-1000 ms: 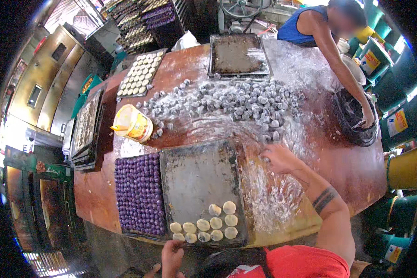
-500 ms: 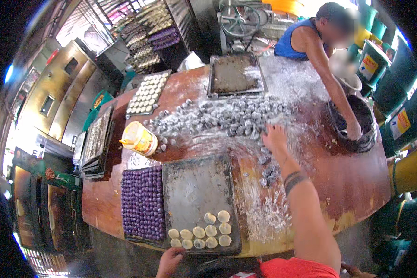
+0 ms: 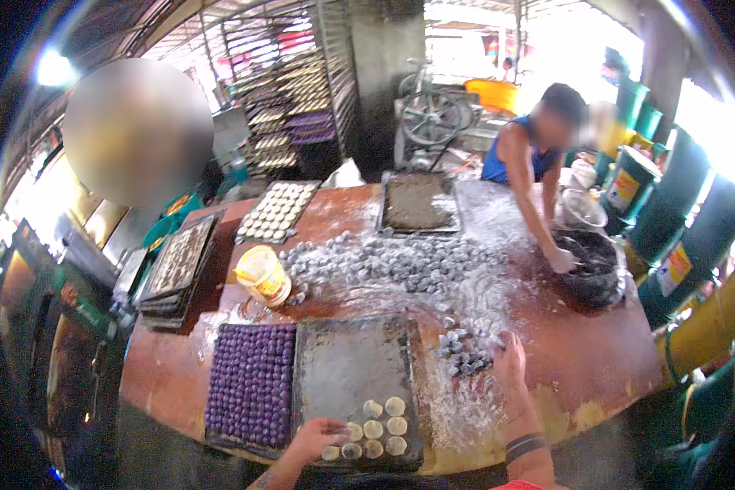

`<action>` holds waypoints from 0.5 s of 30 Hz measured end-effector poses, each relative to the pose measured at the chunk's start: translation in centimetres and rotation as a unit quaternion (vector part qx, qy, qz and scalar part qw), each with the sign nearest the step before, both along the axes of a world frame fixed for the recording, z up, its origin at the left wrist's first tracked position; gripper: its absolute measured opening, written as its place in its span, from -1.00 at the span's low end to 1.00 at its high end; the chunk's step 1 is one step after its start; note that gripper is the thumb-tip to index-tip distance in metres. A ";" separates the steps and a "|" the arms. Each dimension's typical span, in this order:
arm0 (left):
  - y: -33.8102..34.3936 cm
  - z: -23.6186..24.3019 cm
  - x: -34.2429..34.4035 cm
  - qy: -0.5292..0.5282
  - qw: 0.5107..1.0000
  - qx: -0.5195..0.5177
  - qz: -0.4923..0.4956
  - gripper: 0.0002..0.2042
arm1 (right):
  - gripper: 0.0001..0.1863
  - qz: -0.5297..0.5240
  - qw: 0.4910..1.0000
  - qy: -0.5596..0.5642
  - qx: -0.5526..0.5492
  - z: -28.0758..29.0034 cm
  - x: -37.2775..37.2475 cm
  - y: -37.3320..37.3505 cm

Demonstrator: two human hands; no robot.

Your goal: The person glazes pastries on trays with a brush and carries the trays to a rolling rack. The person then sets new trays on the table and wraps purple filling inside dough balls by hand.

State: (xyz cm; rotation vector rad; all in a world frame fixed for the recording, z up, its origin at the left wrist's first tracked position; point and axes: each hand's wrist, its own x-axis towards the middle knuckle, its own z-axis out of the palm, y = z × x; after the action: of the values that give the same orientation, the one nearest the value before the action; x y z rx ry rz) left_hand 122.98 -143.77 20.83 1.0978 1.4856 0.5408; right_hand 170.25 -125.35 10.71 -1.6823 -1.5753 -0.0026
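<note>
Floured grey balls [image 3: 463, 354] lie in a small heap on the table [image 3: 580, 367], just left of the right hand [image 3: 510, 359], the nearer one; being round, they show no long axis. The right fingers look slightly bent; whether they grip a ball cannot be told. The left hand [image 3: 317, 439] is well apart, its fingers curled over pale rounds [image 3: 373, 429] at the near edge of a dark tray [image 3: 351, 359]; its grip is unclear too. Left of that tray, purple balls [image 3: 251, 384] sit in tight rows. Beyond stands a yellow-and-white tub [image 3: 264, 278], contents unclear. A co-worker's hand [image 3: 562, 260] is at a black basin [image 3: 596, 282].
</note>
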 end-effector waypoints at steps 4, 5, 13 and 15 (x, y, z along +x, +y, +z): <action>0.6 -0.2 -2.1 0.021 0.999 -0.007 -0.040 -0.62 | -0.61 0.036 0.989 0.143 0.029 1.4 -4.5 -4.1; 0.9 -1.6 -2.9 -0.082 0.996 -0.021 -0.002 -0.62 | -0.62 0.041 0.985 0.164 0.027 0.8 -6.0 -5.4; 2.7 -5.3 -8.2 -0.327 0.943 0.004 0.062 -0.67 | -0.55 0.151 0.947 0.160 -0.234 0.5 -24.6 -15.0; 1.2 -2.4 -9.5 -0.283 0.958 0.028 0.048 -0.66 | -0.55 0.167 0.927 0.203 -0.266 10.1 -31.6 -18.2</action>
State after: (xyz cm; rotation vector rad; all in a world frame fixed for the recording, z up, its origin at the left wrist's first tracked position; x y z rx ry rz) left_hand 113.44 -142.57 18.45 0.8215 1.0252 0.8866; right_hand 138.68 -143.55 20.84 -1.6314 -1.5928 0.9654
